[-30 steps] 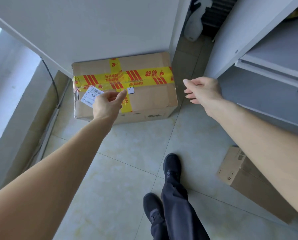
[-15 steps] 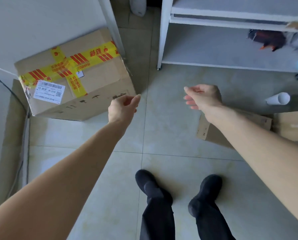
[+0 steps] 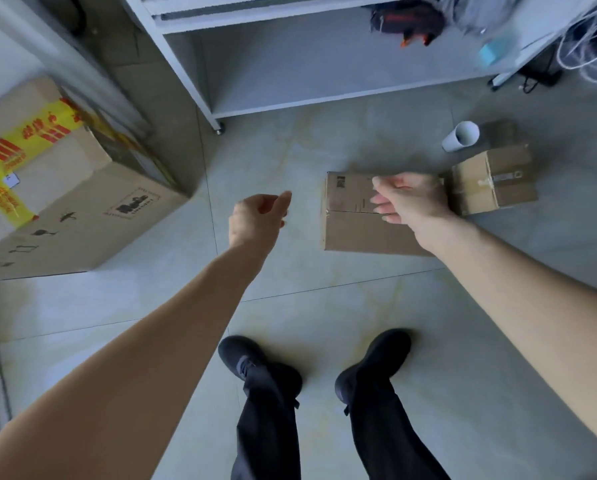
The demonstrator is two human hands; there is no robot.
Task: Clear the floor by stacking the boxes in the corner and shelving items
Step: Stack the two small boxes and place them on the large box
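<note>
A: Head view, looking down: a person stands on a tiled floor (image 3: pixel 290 161), both bare arms stretched forward over two black shoes (image 3: pixel 373 358).

B: And the hands?

A: Left hand (image 3: pixel 255 220) hangs in the air over bare tile, its grip loosely curled, fingers apart and holding nothing. Right hand (image 3: pixel 411 199) is above the flat box (image 3: pixel 352 230), fingers half bent, grip unclosed and empty; whether it touches the cardboard cannot be told.

B: Where are the boxes?

A: Big box (image 3: pixel 82 209), banded in yellow and red tape (image 3: pixel 23 143), sits at far left against the wall (upper edge blurred). Flat box lies on the floor in front of the shelf (image 3: pixel 325 95), with a small box (image 3: pixel 494 181) just beside its right end. A white paper roll (image 3: pixel 461 135) lies on the tile just behind the small box.

B: On the shelf?

A: A dark object with orange marks (image 3: pixel 408 20) and a blurred teal item (image 3: pixel 493 55); white cables (image 3: pixel 588 39) hang at far right.
</note>
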